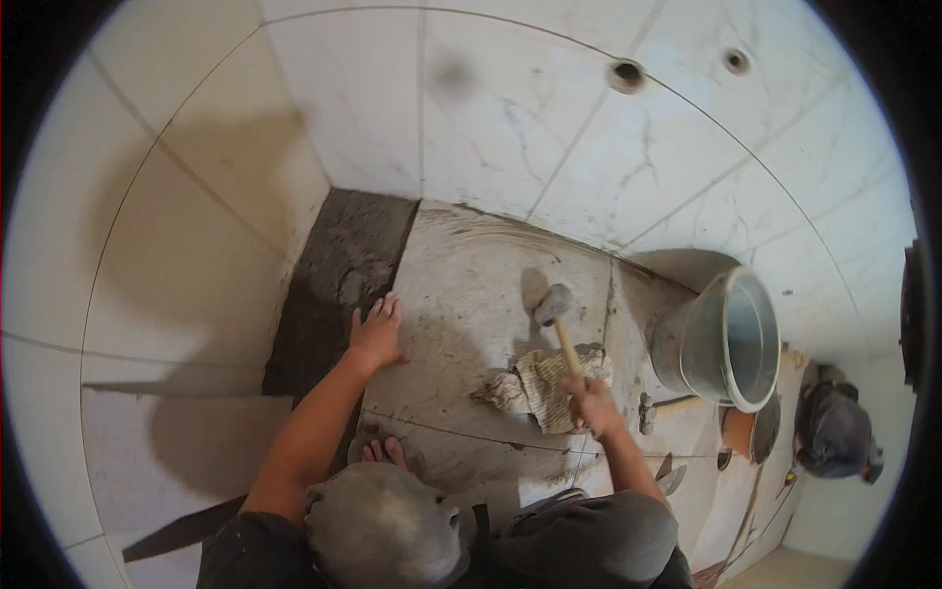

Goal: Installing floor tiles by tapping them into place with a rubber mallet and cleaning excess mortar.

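Note:
My left hand (378,334) lies flat with its fingers spread, on the left edge of a large pale floor tile (461,285) beside a strip of dark wet mortar (343,255). My right hand (593,406) is wrapped round the wooden handle of a mallet (554,302). The mallet's grey head hangs over the tile, and whether it touches the surface I cannot tell. Below the handle, a crumpled striped rag (540,388) rests on the tiles.
A large grey bucket (682,339) lies tilted toward the right near the wall. Past my right hand are a hammer (674,405), a trowel (671,477) and an orange container (738,430). A person in dark clothes (834,430) is at far right. A pale tile (196,442) stands at left.

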### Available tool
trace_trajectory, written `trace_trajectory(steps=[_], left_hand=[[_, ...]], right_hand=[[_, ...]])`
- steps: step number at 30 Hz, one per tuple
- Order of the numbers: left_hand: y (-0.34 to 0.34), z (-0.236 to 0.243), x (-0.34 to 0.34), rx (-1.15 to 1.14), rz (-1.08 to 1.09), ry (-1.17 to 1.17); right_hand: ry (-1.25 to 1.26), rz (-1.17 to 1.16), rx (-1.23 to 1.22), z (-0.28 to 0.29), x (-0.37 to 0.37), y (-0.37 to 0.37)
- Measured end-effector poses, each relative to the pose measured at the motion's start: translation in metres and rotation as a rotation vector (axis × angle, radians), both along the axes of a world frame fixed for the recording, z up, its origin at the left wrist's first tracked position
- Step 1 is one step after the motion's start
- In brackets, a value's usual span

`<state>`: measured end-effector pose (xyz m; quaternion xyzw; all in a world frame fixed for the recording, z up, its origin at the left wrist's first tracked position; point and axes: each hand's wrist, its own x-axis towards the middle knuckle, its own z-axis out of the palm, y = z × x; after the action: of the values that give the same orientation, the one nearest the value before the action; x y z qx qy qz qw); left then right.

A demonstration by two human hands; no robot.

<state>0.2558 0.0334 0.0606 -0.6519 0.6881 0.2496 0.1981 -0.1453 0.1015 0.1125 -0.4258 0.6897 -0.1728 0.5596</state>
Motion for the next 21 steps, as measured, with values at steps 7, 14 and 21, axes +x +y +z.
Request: trace_trajectory(steps=[7,14,21], left_hand=[[0.004,-0.011,0.007,0.018,0.071,0.088],[-0.004,-0.015,-0.001,0.039,0.055,0.110],[0.006,-0.006,0.009,0.035,0.106,0.118]], right_hand=[[-0.127,-0.038,-0.524,0.051,0.064,-0.053],[0.393,0.334,-0.885,-0.121,0.073,-0.063],[0.179,0.145,-0.750,-0.040,0.120,-0.069]])
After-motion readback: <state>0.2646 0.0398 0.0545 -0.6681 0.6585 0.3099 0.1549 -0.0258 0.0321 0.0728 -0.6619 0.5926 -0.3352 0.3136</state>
